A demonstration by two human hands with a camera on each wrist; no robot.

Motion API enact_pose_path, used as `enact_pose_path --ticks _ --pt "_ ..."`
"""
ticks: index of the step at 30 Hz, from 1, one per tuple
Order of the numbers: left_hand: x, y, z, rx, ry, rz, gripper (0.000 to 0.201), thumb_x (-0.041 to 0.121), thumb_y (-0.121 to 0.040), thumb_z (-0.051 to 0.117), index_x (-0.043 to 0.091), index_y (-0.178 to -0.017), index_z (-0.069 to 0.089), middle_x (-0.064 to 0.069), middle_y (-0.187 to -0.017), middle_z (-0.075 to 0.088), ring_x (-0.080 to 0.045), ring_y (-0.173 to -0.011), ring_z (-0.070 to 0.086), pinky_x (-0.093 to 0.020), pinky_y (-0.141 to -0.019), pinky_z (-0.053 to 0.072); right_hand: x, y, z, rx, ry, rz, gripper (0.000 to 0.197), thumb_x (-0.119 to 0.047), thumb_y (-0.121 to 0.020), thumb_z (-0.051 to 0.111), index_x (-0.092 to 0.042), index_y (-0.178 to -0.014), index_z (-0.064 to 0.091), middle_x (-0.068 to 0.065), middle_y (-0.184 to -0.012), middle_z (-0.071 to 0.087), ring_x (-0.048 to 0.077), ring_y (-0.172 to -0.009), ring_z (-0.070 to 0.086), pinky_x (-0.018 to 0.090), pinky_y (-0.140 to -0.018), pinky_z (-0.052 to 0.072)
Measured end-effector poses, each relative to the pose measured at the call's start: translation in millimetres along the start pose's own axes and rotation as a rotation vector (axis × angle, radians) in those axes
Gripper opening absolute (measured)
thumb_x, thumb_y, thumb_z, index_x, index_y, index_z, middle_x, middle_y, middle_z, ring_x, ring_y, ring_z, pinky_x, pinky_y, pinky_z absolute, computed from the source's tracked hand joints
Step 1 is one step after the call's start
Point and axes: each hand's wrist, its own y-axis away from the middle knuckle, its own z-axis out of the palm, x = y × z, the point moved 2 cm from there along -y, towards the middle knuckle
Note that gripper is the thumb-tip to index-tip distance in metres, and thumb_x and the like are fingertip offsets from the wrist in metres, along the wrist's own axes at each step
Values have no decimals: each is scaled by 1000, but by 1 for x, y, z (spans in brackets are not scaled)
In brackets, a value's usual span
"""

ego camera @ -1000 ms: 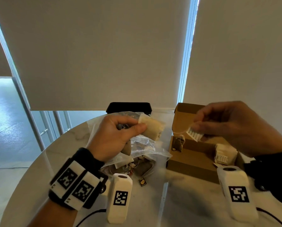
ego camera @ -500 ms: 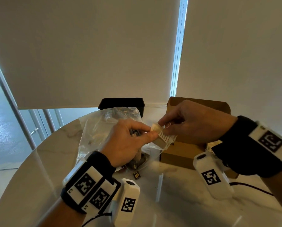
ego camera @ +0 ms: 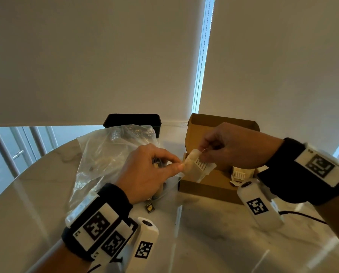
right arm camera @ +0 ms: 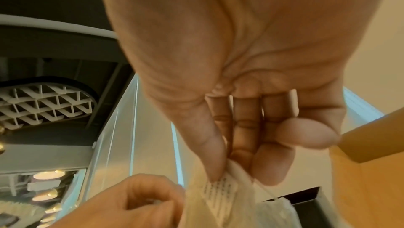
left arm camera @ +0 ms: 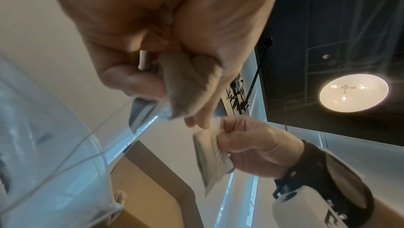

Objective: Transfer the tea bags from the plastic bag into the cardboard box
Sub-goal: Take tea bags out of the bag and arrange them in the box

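Note:
A pale tea bag (ego camera: 199,168) with a printed tag hangs in the air over the left front corner of the open cardboard box (ego camera: 208,186). My left hand (ego camera: 179,163) pinches its left edge between thumb and forefinger. My right hand (ego camera: 203,152) pinches its top by the tag and string. In the left wrist view my left hand (left arm camera: 196,119) also keeps a brownish tea bag (left arm camera: 188,83) curled in its palm. The clear plastic bag (ego camera: 109,154) lies crumpled under and left of my left hand. Some white tea bags (ego camera: 239,174) lie inside the box.
The round marble table (ego camera: 214,243) carries everything. A black container (ego camera: 133,122) stands behind the plastic bag. A small dark tag (ego camera: 149,207) lies near my left wrist. A black cable (ego camera: 302,215) runs off to the right. The box lid (ego camera: 204,123) stands up at the back.
My right hand came from above the box to my left hand and took hold of the tea bag it held out. Both hands now hold it, slightly nearer the box.

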Motion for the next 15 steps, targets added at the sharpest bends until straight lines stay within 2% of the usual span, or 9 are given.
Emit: enact_pose_path --ticks 2,5,8,12,15 --pt "-3 -1 -3 15 18 -1 7 37 -78 67 34 -84 70 6 -88 67 -12 -86 61 -39 -83 54 17 1 -4 9 89 68 2 -29 -89 63 -30 -87 64 -14 -84 65 8 -80 63 19 -75 50" --pt "-7 -2 -10 47 43 -4 13 38 -76 69 31 -86 73 5 -85 69 -14 -84 64 -41 -81 55 53 0 -8 -21 254 202 8 -28 -91 60 -28 -83 61 -11 -83 62 8 -78 59 18 -73 43" --pt "-9 -3 -13 55 40 -10 12 37 -76 70 31 -86 72 6 -86 69 -11 -82 64 -38 -80 56 81 -6 -4 -87 327 325 14 -24 -92 58 -28 -79 58 -8 -81 61 7 -76 57 20 -73 44" --pt "-10 -2 -14 56 32 -22 8 34 -78 69 33 -85 70 5 -86 69 -11 -77 65 -28 -73 57 100 -16 3 -161 460 430 14 -22 -92 57 -26 -79 57 -7 -81 60 11 -77 58 23 -72 50" --pt "-8 -2 -15 68 58 -29 6 30 -78 70 31 -85 71 2 -84 69 -13 -73 66 -27 -71 58 104 -18 6 -207 534 463 7 -23 -92 57 -23 -87 63 -7 -83 61 12 -80 59 23 -71 50"
